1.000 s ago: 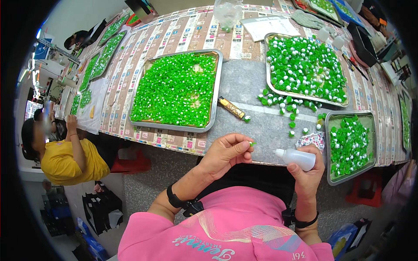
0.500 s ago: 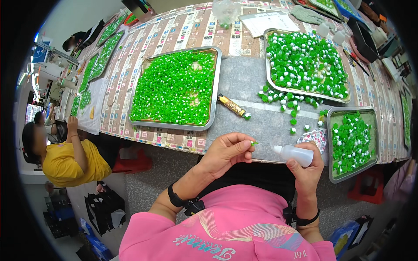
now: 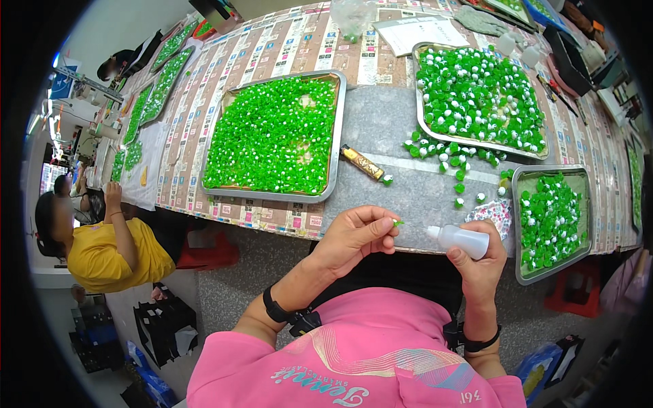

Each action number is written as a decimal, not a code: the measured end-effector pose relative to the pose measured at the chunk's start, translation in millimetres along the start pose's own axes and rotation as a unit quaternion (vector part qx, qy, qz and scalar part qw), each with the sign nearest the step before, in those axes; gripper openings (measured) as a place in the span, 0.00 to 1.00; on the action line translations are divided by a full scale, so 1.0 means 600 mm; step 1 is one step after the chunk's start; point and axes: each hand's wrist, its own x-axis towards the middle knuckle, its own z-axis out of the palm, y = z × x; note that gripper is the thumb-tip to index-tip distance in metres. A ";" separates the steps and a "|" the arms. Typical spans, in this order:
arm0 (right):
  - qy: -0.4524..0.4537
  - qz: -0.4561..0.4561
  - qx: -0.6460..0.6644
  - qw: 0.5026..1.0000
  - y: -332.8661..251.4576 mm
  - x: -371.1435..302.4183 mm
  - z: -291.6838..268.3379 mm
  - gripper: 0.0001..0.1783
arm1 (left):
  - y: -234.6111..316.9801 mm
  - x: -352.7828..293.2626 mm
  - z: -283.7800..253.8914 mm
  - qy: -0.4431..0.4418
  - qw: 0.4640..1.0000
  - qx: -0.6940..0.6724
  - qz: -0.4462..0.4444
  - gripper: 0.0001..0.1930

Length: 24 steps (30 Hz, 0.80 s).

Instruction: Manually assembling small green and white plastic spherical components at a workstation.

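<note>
Green pieces being handled at the edge of a long work table (image 3: 381,122)

A large metal tray (image 3: 338,146) of green pieces lies ahead, a smaller tray (image 3: 518,224) to the right. The right hand (image 3: 479,258) grips a white squeeze bottle (image 3: 461,239), nozzle pointing left; the left hand (image 3: 354,234) pinches a tiny green piece (image 3: 397,222) just beside the nozzle.

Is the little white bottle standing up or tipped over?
Tipped sideways: the white squeeze bottle lies level in the right hand, nozzle toward the left hand.
</note>
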 end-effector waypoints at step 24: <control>0.009 -0.017 -0.010 1.000 -0.009 -0.007 0.002 0.24 | -0.003 0.000 -0.002 -0.002 1.000 0.006 0.007 0.09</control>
